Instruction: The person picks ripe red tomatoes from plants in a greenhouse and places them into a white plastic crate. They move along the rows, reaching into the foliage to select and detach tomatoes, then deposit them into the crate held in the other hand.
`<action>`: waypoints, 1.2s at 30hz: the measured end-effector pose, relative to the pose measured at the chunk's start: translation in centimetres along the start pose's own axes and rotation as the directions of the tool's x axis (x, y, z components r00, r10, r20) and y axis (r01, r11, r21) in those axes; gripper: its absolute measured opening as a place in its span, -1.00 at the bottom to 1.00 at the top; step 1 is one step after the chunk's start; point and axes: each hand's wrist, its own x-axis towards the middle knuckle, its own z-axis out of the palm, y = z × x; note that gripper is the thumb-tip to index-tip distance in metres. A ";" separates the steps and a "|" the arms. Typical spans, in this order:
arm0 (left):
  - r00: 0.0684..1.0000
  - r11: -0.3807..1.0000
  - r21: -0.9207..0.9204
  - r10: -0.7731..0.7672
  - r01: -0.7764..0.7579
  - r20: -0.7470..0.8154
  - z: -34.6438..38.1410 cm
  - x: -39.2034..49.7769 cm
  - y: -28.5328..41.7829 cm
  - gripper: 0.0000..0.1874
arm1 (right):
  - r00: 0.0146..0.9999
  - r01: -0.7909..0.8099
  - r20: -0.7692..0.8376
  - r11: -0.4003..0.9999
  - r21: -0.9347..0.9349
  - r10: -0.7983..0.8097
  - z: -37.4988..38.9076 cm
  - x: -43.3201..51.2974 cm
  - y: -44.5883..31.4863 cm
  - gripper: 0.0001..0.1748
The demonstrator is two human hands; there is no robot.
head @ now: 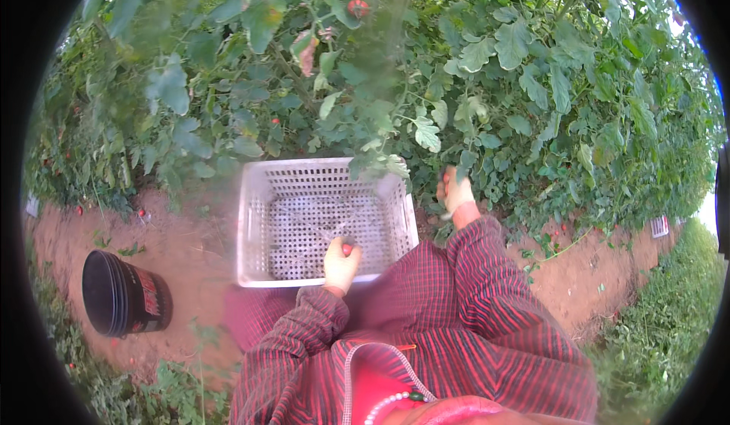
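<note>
My left hand (342,264), in a pale glove, is closed around a small red tomato (347,249) over the near rim of a white perforated plastic crate (244,225). Only the crate's mesh floor and walls show inside it. To the right of the crate, my right hand (454,190), gloved too, reaches in at the lower leaves of the tomato plants (513,111). Something red shows at its fingers, probably a tomato, but blur and leaves hide the grip. Another red tomato (358,8) hangs high among the leaves.
A black plastic bucket (125,294) lies tilted on the bare soil (194,254) at the left. Fallen tomatoes (141,212) dot the ground by the plants. Low green growth (656,322) borders the soil at the right, and a small, light-coloured crate (660,226) stands far right.
</note>
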 end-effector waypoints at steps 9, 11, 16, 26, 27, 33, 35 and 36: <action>0.936 0.568 -0.757 -0.071 0.322 0.345 1.5 0.4 6.0 -0.53 | 0.602 0.798 0.700 0.284 -0.531 -0.385 9.5 -15.0 4.0 -0.58; 0.916 0.369 -0.841 -0.090 0.395 0.391 1.7 0.5 6.1 -0.51 | 0.417 0.891 0.808 0.014 -0.453 -0.415 11.5 -16.4 4.9 -0.64; 0.869 -0.119 -0.881 -0.148 0.458 0.472 -0.8 0.8 3.5 -0.43 | 0.368 0.920 0.867 -0.004 -0.392 -0.336 13.4 -17.9 6.5 -0.65; 0.942 -0.218 -0.924 -0.047 0.315 0.332 -8.0 2.4 5.6 -0.57 | 0.553 0.821 0.721 0.424 -0.383 -0.418 13.2 -17.4 5.9 -0.70; 0.939 -0.232 -0.931 -0.134 0.281 0.317 -9.1 2.5 6.2 -0.58 | 0.512 0.852 0.748 0.360 -0.380 -0.423 13.2 -17.0 6.3 -0.69; 0.966 -0.272 -0.961 -0.260 -0.059 0.014 -21.8 2.0 6.5 -0.55 | 0.538 0.825 0.815 0.330 -0.458 -0.215 12.4 -14.8 8.8 -0.67; 0.963 -0.256 -0.938 -0.192 -0.233 -0.187 -26.6 0.7 5.9 -0.59 | 0.598 0.776 0.782 0.374 -0.508 -0.177 11.9 -13.6 9.3 -0.67; 0.910 -0.175 -0.913 -0.268 -0.370 -0.317 -30.1 0.0 5.7 -0.59 | 0.579 0.788 0.800 0.361 -0.499 -0.158 11.6 -13.1 9.7 -0.66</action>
